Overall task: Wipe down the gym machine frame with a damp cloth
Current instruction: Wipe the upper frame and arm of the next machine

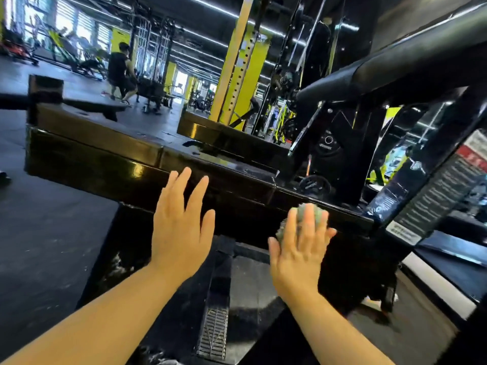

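Gym floor; frame beam crosswise, left-right

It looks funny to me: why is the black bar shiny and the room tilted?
Head view: the glossy frame beam mirrors light as bright glare spots; the wide-angle lens bends and tilts the yellow pillar; the cloth under the right hand looks slightly blurred.

Your left forearm and right forearm, rising from the lower edge of the frame, are bare to the wrist. Your left hand and right hand are ungloved.
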`<state>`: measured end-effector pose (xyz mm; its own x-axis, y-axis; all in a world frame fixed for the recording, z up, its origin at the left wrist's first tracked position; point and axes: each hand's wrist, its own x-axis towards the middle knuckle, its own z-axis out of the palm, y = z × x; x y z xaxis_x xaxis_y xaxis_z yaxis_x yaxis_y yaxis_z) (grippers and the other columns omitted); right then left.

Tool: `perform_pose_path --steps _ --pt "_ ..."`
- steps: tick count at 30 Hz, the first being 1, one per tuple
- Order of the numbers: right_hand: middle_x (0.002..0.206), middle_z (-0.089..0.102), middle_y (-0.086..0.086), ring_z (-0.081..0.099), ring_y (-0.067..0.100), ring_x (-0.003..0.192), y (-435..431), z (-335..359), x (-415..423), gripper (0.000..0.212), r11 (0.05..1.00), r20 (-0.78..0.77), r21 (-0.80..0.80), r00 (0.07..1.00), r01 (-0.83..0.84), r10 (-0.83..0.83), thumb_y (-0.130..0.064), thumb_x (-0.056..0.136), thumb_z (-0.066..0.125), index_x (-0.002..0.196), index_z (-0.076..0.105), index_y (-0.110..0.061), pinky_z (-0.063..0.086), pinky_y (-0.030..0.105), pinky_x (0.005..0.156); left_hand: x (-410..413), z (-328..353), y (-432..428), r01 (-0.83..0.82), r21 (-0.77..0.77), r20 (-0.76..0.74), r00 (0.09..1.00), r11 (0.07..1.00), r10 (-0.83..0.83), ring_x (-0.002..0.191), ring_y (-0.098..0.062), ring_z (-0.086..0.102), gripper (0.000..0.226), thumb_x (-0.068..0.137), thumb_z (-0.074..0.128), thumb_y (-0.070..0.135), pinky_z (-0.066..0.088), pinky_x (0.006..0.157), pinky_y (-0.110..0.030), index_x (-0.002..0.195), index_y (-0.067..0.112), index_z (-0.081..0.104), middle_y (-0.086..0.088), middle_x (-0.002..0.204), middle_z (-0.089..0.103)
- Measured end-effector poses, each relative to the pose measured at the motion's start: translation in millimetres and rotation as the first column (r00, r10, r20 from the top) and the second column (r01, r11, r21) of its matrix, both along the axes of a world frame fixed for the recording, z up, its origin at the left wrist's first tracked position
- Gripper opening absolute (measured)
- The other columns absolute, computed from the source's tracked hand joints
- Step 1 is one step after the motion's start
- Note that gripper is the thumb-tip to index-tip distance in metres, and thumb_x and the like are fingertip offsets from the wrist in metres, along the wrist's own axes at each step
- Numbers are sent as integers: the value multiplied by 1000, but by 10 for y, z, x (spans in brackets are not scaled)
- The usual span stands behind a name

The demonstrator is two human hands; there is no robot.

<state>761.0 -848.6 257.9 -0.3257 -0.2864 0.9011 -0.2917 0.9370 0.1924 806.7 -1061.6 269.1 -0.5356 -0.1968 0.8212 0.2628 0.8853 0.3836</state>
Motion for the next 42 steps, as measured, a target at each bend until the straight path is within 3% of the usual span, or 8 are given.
perform_pose_path --steps 8,14,18,26,31,35,39,42 --pt "156 21 0 -2 26 148 -483 186 -60 62 860 54 454 971 -232 234 -20 90 47 149 27 -19 -6 44 119 36 37 -9 70 42 -39 997 997 -68 142 -25 15 59 95 27 37 16 114 -37 143 3 32 -14 152 26" --pt "161 1 2 -5 30 148 1256 -174 75 47 999 9 20 999 47 -48 -36 104 25 145 26 -11 2 53 118 57 8 -14 57 9 17 998 998 -57 144 -28 11 61 93 29 41 18 109 -40 144 7 32 -14 153 21" --pt "156 4 14 -14 30 146 795 -91 41 58 971 56 -217 994 102 -92 -39 100 33 145 22 -5 2 59 116 25 59 226 51 -107 -26 998 993 -54 141 -32 15 56 94 32 34 20 110 -45 143 7 33 -16 150 26" --pt "153 19 2 12 31 144 -336 77 -73 58 897 -7 384 970 -221 242 -18 93 47 147 24 -18 -3 44 119 120 143 -116 21 51 -60 998 998 -17 131 -28 35 45 97 35 21 22 110 -29 137 1 41 -18 140 41" --pt "148 26 10 2 31 147 523 -113 20 62 987 -31 131 995 -92 97 -14 88 58 143 31 -15 -4 47 119 311 -222 -542 -104 225 164 984 969 67 140 -18 19 47 99 38 14 11 110 -22 145 6 30 -9 152 24" --pt "148 24 13 14 41 139 -146 94 -20 55 986 -46 106 990 -130 135 -19 91 53 141 33 -11 -5 49 117 275 -298 -655 -62 633 132 991 771 -29 133 -14 30 46 100 33 14 24 105 -25 146 17 28 -2 150 26" --pt "153 24 8 15 35 142 -1118 315 -69 61 930 -36 280 966 -236 256 -16 91 59 146 33 -12 -4 48 118 206 -336 -886 109 927 -17 968 358 -250 129 -20 41 37 102 30 16 30 109 -35 138 17 37 -4 142 42" --pt "154 31 9 16 33 143 -1632 224 -17 60 889 25 346 950 -299 310 -15 90 60 146 38 -11 -3 46 118 213 -583 -1033 6 924 123 942 384 -313 137 -21 33 40 103 29 21 23 112 -34 141 13 35 -2 145 39"
